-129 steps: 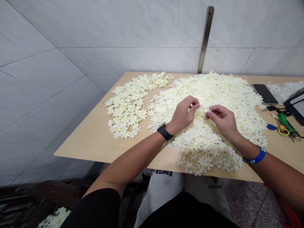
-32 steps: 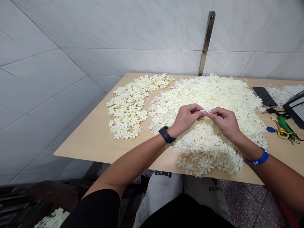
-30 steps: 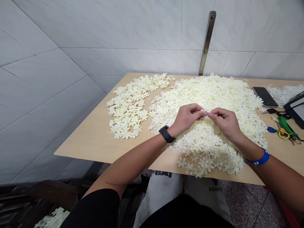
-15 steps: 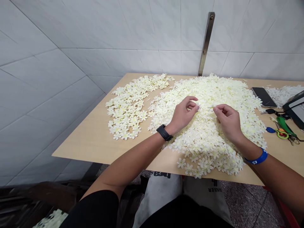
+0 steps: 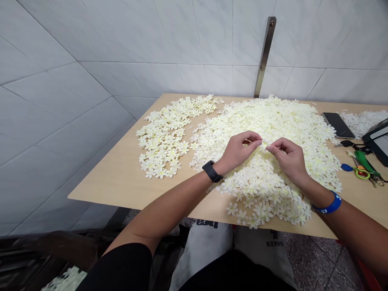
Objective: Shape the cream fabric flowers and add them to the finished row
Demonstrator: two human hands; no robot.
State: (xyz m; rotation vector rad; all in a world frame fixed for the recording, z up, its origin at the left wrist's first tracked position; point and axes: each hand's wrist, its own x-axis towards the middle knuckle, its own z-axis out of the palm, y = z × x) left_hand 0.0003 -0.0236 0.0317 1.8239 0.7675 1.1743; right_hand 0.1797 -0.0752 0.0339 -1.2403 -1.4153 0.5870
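Note:
My left hand (image 5: pixel 239 151) and my right hand (image 5: pixel 287 159) hover low over a large heap of cream-white artificial flowers (image 5: pixel 266 121). Their fingertips nearly meet above the heap. My right thumb and forefinger pinch at a pale flower edge (image 5: pixel 264 145). The curled fingers of my left hand hide whatever they may hold. A smaller spread of the same five-petalled flowers (image 5: pixel 163 145) lies to the left, apart from the heap. A black watch (image 5: pixel 211 171) circles my left wrist, and a blue wristband (image 5: pixel 330 204) circles my right.
The pale wooden table (image 5: pixel 115 182) meets white tiled walls with a metal bracket (image 5: pixel 265 56). At the right lie a black phone (image 5: pixel 338 125), a white heap (image 5: pixel 363 123), a dark folder (image 5: pixel 377 139) and keys with a green strap (image 5: pixel 360 171). A white sack (image 5: pixel 206 254) sits below.
My hands have come back together over the heap, with the right hand moving left toward the left. Half a second ago they were further apart.

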